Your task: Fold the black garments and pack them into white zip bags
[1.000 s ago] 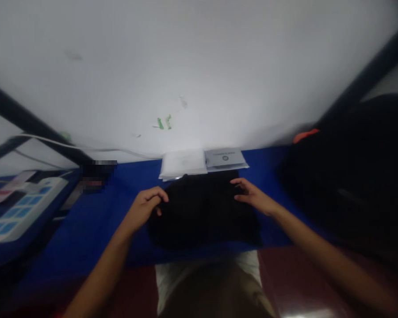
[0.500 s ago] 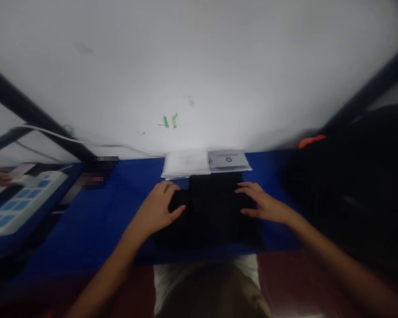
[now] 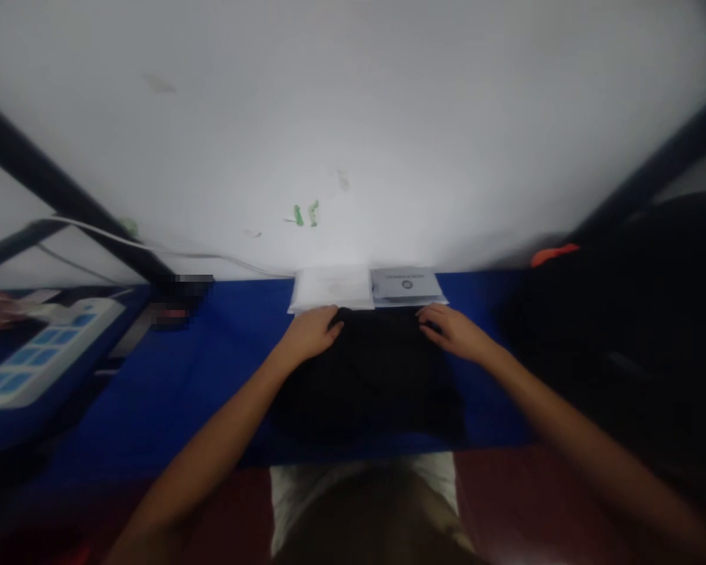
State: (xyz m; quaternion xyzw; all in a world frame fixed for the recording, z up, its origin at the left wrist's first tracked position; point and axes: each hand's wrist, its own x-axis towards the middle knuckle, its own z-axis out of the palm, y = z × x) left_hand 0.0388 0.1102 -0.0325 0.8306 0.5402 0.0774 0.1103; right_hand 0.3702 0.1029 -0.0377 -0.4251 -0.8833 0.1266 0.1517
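Lying on the blue table [image 3: 212, 369], the black garment [image 3: 370, 377] sits just before two flat packets [image 3: 368, 286]. The left hand [image 3: 311, 333] and right hand [image 3: 454, 331] rest on its far corners, fingers curled over the edge; whether they pinch cloth cannot be told.

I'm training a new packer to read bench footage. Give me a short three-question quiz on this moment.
1. True or false: both hands rest on the far edge of the black garment.
2. What lies on the blue table cover just beyond the garment?
A. two flat packets, side by side
B. a pair of scissors
C. a stack of boxes
3. Fill in: the big dark heap with an orange tag is on the person's ____ side.

Key
1. True: the left hand and right hand sit at its far corners.
2. A: a white packet and a grey packet.
3. Right.
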